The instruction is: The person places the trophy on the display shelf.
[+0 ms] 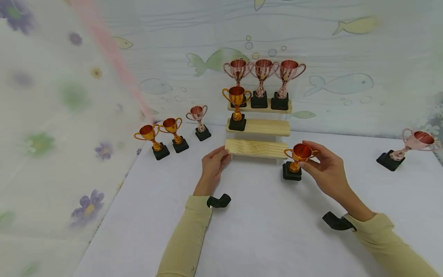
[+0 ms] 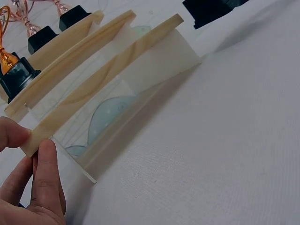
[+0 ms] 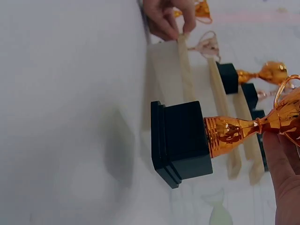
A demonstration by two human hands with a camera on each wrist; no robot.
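My right hand (image 1: 327, 169) pinches a gold trophy cup (image 1: 294, 166) by its bowl, beside the right end of a three-step wooden display stand (image 1: 256, 148). In the right wrist view the cup's black base (image 3: 180, 140) hangs over the white surface with a shadow apart from it. With thumb and fingers, my left hand (image 1: 215, 165) grips the left end of the lowest step (image 2: 101, 77), which bears no cup. One gold trophy (image 1: 237, 109) stands at the left of the middle step. Across the top step are three rose-gold trophies (image 1: 263, 77), the left one partly hidden.
Left of the stand are two gold trophies (image 1: 177, 138) (image 1: 152, 140) and a rose-gold trophy (image 1: 200, 123). Another rose-gold trophy (image 1: 401, 150) is at the far right. Fish-patterned cloth (image 1: 346, 50) hangs behind the white tabletop (image 1: 256, 231).
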